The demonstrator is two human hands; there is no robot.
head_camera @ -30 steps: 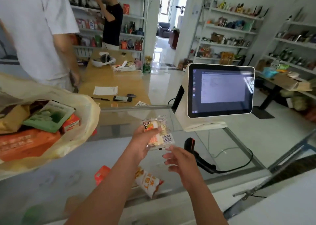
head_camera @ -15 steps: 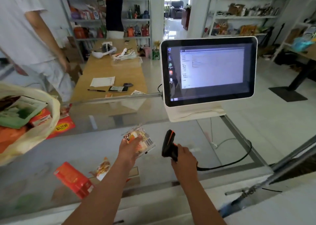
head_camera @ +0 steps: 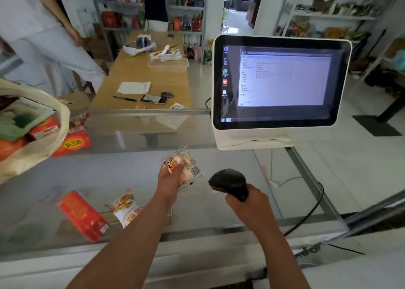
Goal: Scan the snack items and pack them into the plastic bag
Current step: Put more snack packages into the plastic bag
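1. A red cardboard carton (head_camera: 82, 215) and an orange-and-white foil pouch (head_camera: 125, 207) are lying on the glass counter (head_camera: 131, 170) nearest the person, apparently waiting to be scanned.
2. The right hand (head_camera: 247, 205) is curling its fingers round the black handheld scanner (head_camera: 228, 182), aiming its head leftward.
3. The left hand (head_camera: 169, 179) is pinching the clear-wrapped snack packet (head_camera: 186, 168) above the counter, turning its barcode toward the scanner just beside it, presumably for reading.
4. The cream plastic bag (head_camera: 32, 150), far left, is gaping open and holding boxes, ready for the packet.
5. The white touchscreen terminal (head_camera: 280, 82) is facing the person.

One head-worn view — looking forward and down, close over the glass counter (head_camera: 131, 174), shelves (head_camera: 335, 16) far beyond.
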